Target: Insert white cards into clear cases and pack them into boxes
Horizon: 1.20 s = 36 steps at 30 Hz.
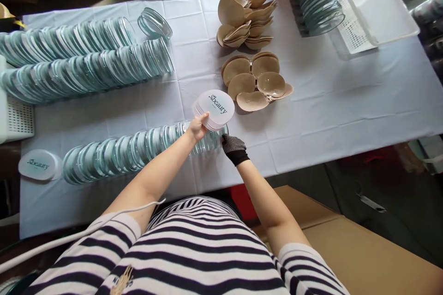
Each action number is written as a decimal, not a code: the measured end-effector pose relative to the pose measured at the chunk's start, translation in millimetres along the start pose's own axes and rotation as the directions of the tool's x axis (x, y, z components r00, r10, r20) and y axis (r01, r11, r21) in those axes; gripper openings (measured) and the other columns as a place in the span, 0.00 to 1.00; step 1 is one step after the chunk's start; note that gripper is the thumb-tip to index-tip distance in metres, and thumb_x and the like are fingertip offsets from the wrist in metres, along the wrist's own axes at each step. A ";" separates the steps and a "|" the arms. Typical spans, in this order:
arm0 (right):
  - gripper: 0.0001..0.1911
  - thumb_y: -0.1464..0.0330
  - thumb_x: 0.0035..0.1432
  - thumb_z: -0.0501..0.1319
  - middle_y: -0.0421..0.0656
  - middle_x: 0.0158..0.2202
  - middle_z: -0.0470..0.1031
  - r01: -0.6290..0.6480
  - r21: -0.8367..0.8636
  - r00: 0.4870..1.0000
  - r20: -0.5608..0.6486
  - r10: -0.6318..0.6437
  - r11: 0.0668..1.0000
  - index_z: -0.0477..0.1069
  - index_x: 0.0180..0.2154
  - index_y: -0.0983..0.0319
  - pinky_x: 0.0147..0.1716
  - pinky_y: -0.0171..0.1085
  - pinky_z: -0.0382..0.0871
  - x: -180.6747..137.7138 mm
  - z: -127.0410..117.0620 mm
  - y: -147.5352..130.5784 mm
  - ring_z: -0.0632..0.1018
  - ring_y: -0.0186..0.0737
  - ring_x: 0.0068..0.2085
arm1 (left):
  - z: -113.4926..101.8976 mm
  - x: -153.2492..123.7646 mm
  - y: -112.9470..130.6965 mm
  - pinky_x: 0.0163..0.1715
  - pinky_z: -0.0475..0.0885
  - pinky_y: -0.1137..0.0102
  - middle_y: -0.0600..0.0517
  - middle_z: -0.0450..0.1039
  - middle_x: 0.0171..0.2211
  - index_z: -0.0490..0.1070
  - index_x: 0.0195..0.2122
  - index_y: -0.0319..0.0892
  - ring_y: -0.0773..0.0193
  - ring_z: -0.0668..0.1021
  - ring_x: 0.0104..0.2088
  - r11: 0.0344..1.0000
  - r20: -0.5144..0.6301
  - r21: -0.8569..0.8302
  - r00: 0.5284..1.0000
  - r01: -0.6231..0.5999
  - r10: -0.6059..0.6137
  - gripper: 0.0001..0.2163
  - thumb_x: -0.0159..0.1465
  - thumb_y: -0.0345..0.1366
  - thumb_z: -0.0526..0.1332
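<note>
- My left hand (198, 127) is clamping fingers on the card stack (216, 108) ("Beauty" print).
- My gloved right hand (234, 148) is touching the clear-case row (138, 152); can't tell whether its fingers are apart.

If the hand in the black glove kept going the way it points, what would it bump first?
Probably the near row of clear cases, whose end sits just beyond the right hand; they may be touching.

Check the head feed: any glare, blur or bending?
Head view: soft even light, faint shadows; the table edges bow from the wide lens; the clear cases glint, blurring their edges; print on the cards in the left hand reads sharp; the gloved right hand is crisp.
</note>
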State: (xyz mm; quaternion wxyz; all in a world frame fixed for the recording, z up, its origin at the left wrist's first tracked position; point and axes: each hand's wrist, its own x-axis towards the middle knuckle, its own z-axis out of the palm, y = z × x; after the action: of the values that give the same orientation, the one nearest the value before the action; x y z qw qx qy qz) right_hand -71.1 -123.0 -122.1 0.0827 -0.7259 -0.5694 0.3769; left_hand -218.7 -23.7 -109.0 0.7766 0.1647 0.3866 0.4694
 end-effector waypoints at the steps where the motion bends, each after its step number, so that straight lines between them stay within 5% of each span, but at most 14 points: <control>1: 0.13 0.67 0.66 0.54 0.48 0.32 0.80 -0.026 0.189 0.993 0.120 0.003 0.982 0.71 0.48 0.63 0.36 0.38 0.72 2.0 -3.4 4.1 0.79 0.41 0.32 | 1.6 -1.6 -0.8 0.60 0.70 0.56 0.44 0.78 0.52 0.75 0.50 0.37 0.52 0.75 0.57 1.000 -0.027 -0.003 0.999 -0.017 0.017 0.16 0.59 0.28 0.66; 4: 0.18 0.62 0.63 0.58 0.45 0.26 0.77 -0.182 0.556 0.895 0.435 -0.098 0.811 0.68 0.51 0.66 0.32 0.41 0.76 7.8 -17.8 10.9 0.78 0.40 0.26 | 7.3 -6.5 -3.6 0.60 0.70 0.60 0.44 0.79 0.49 0.76 0.48 0.36 0.53 0.76 0.57 0.999 -0.084 -0.010 0.995 -0.053 0.052 0.14 0.60 0.27 0.65; 7: 0.19 0.59 0.61 0.61 0.48 0.26 0.78 -0.213 0.299 0.854 0.520 0.028 0.930 0.72 0.46 0.67 0.34 0.42 0.76 8.5 -33.2 -0.2 0.79 0.42 0.28 | 13.2 -9.0 -7.0 0.59 0.71 0.62 0.45 0.80 0.48 0.77 0.48 0.37 0.54 0.77 0.55 0.998 -0.113 -0.029 0.992 -0.061 0.058 0.14 0.60 0.27 0.66; 9: 0.15 0.59 0.61 0.61 0.52 0.31 0.80 -0.118 -0.051 0.929 0.348 0.128 0.992 0.75 0.40 0.65 0.40 0.42 0.75 4.9 -41.7 -13.9 0.81 0.45 0.34 | 16.8 -10.0 -8.9 0.58 0.71 0.62 0.46 0.80 0.47 0.76 0.50 0.38 0.55 0.79 0.53 0.997 -0.132 -0.049 0.989 -0.067 0.060 0.17 0.59 0.26 0.67; 11: 0.16 0.59 0.64 0.57 0.52 0.39 0.81 -0.056 -0.211 0.998 0.004 0.058 0.976 0.76 0.39 0.64 0.47 0.42 0.72 -0.2 -48.0 -24.2 0.80 0.46 0.43 | 19.5 -13.5 -9.6 0.58 0.71 0.62 0.46 0.81 0.46 0.75 0.51 0.39 0.55 0.79 0.53 0.995 -0.133 -0.054 0.989 -0.079 0.071 0.19 0.57 0.25 0.68; 13: 0.20 0.59 0.68 0.50 0.51 0.47 0.79 0.003 -0.098 0.936 -0.350 -0.037 0.995 0.75 0.47 0.62 0.51 0.42 0.70 -4.7 -50.8 -27.0 0.78 0.46 0.49 | 19.8 -21.5 -8.8 0.58 0.71 0.62 0.46 0.81 0.45 0.76 0.51 0.38 0.54 0.79 0.52 0.996 -0.105 -0.032 0.992 -0.077 0.074 0.19 0.57 0.26 0.68; 15: 0.23 0.60 0.69 0.46 0.51 0.54 0.75 0.139 0.096 0.836 -0.544 -0.065 0.986 0.68 0.57 0.63 0.52 0.42 0.69 -7.8 -48.3 -24.5 0.76 0.44 0.53 | 16.3 -33.3 -6.8 0.57 0.72 0.61 0.45 0.81 0.44 0.77 0.49 0.38 0.53 0.79 0.52 0.998 -0.060 0.001 0.996 -0.064 0.064 0.17 0.57 0.27 0.68; 18: 0.27 0.60 0.68 0.48 0.51 0.60 0.69 0.321 0.144 0.762 -0.626 -0.165 0.936 0.60 0.64 0.64 0.57 0.44 0.67 -13.8 -33.9 -25.2 0.71 0.44 0.60 | 4.0 -51.3 -4.6 0.53 0.74 0.62 0.46 0.82 0.41 0.78 0.45 0.39 0.54 0.81 0.48 0.995 -0.047 0.054 0.995 -0.083 0.086 0.15 0.55 0.29 0.70; 21: 0.26 0.60 0.66 0.51 0.53 0.62 0.67 0.358 0.013 0.705 -0.659 -0.262 0.933 0.63 0.62 0.63 0.61 0.48 0.62 -21.9 -13.9 -39.6 0.67 0.48 0.63 | -10.6 -62.0 -6.0 0.48 0.76 0.65 0.47 0.82 0.37 0.78 0.40 0.38 0.56 0.82 0.44 0.987 -0.071 0.114 0.990 -0.115 0.124 0.12 0.54 0.29 0.71; 25: 0.23 0.59 0.67 0.49 0.53 0.49 0.77 0.267 0.165 0.787 -0.606 -0.116 0.950 0.72 0.53 0.65 0.48 0.40 0.72 -32.2 2.4 -50.8 0.77 0.45 0.49 | -20.5 -63.1 -3.5 0.43 0.77 0.68 0.48 0.82 0.35 0.78 0.40 0.38 0.59 0.83 0.39 0.991 -0.067 0.094 0.993 -0.092 0.098 0.12 0.53 0.28 0.71; 27: 0.25 0.59 0.68 0.45 0.54 0.45 0.78 0.138 0.202 0.762 -0.647 0.026 0.970 0.72 0.52 0.68 0.43 0.38 0.72 -44.3 9.0 -39.1 0.79 0.45 0.45 | -20.1 -57.3 4.7 0.43 0.78 0.69 0.49 0.82 0.34 0.78 0.40 0.38 0.60 0.83 0.38 0.993 -0.099 0.047 0.988 -0.111 0.115 0.11 0.55 0.27 0.70; 29: 0.27 0.59 0.68 0.45 0.56 0.42 0.79 -0.031 0.101 0.737 -0.669 0.091 0.994 0.72 0.52 0.69 0.40 0.38 0.71 -64.9 21.2 -17.8 0.79 0.47 0.42 | -17.7 -47.1 15.7 0.45 0.78 0.68 0.49 0.82 0.34 0.78 0.40 0.37 0.61 0.83 0.38 0.989 -0.134 -0.005 0.981 -0.145 0.143 0.09 0.57 0.26 0.68; 31: 0.26 0.59 0.67 0.46 0.55 0.38 0.79 -0.135 -0.076 0.794 -0.605 0.062 0.988 0.73 0.52 0.68 0.38 0.38 0.70 -89.3 39.8 4.6 0.79 0.48 0.39 | -15.2 -34.9 25.2 0.48 0.77 0.65 0.49 0.82 0.34 0.77 0.41 0.37 0.61 0.83 0.39 0.985 -0.160 -0.053 0.975 -0.163 0.153 0.09 0.60 0.25 0.65; 36: 0.21 0.64 0.68 0.47 0.48 0.37 0.80 -0.070 -0.331 0.945 -0.325 -0.044 0.941 0.70 0.55 0.61 0.36 0.34 0.65 -114.2 76.3 17.2 0.80 0.43 0.37 | -16.5 -15.1 28.3 0.53 0.75 0.60 0.48 0.82 0.37 0.77 0.44 0.38 0.59 0.83 0.43 0.987 -0.195 -0.115 0.977 -0.113 0.089 0.10 0.63 0.23 0.62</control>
State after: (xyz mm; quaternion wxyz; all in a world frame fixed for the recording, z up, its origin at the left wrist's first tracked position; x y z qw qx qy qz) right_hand -114.7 -253.9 -133.4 0.0479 -0.7857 -0.5987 0.1482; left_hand -252.1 -24.1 -95.5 0.7202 0.0897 0.4192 0.5454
